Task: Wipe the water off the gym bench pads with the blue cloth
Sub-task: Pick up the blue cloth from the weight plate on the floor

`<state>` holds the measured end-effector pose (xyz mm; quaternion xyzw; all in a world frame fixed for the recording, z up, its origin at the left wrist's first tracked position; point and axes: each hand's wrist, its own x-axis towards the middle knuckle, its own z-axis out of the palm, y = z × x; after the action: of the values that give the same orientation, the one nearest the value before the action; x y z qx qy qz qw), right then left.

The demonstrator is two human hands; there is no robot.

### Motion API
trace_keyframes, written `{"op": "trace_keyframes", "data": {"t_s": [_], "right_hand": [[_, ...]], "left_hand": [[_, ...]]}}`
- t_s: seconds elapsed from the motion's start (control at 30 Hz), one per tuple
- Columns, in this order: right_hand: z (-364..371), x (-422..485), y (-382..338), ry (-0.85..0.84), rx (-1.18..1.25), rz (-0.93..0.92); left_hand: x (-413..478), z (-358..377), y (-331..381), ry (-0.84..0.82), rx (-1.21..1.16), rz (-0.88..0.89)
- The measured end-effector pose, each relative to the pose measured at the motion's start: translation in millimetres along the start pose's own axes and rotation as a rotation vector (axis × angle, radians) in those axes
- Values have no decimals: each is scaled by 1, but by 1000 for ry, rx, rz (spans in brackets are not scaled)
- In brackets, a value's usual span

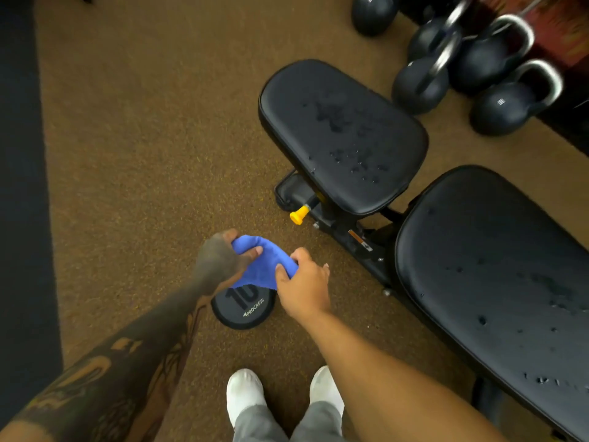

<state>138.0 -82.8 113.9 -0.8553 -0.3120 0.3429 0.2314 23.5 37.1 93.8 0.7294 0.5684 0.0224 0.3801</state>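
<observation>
The brown floor [143, 138] fills most of the view, with one dark mat strip [19, 186] along its left edge. On the right stands one gym bench with two black pads: the long back pad [497, 282] nearer to the person, and the shorter seat pad [344, 132] beyond it. Both pads carry water drops and wet patches. Behind the seat pad are five black kettlebells [490, 59], as far as I can count, because they are blurred.

Both forearms reach forward and down. The left grip [220, 260] is closed around one end of the single blue cloth [264, 266], with the fingers curled over it. The right grip [304, 285] pinches the other end between thumb and fingers. The cloth is stretched between them in the air, to the left of the bench and apart from both pads.

Directly under the cloth one round weight plate [245, 311] marked 10 lies on the floor, partly hidden by the hands. Two white shoes [243, 393] show at the bottom. One yellow knob [299, 214] sticks out from the frame under the seat pad.
</observation>
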Motion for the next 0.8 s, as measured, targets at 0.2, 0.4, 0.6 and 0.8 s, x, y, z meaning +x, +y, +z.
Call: {"op": "trace_keyframes", "data": {"t_s": [0.2,0.4,0.6,0.8], "right_hand": [[-70,-1,-44,216,243,-8],[-137,26,-90,330,279,-101],[-180,89,-120,307,85,-142],[-198,149,-131,246,-104,-184]], "left_hand": [[-4,-55,72,38,-173,31],[13,-85,132,70,-394,-14],[45,-84,155,75,-517,-40],[79,-66,163,145,-521,-146]]}}
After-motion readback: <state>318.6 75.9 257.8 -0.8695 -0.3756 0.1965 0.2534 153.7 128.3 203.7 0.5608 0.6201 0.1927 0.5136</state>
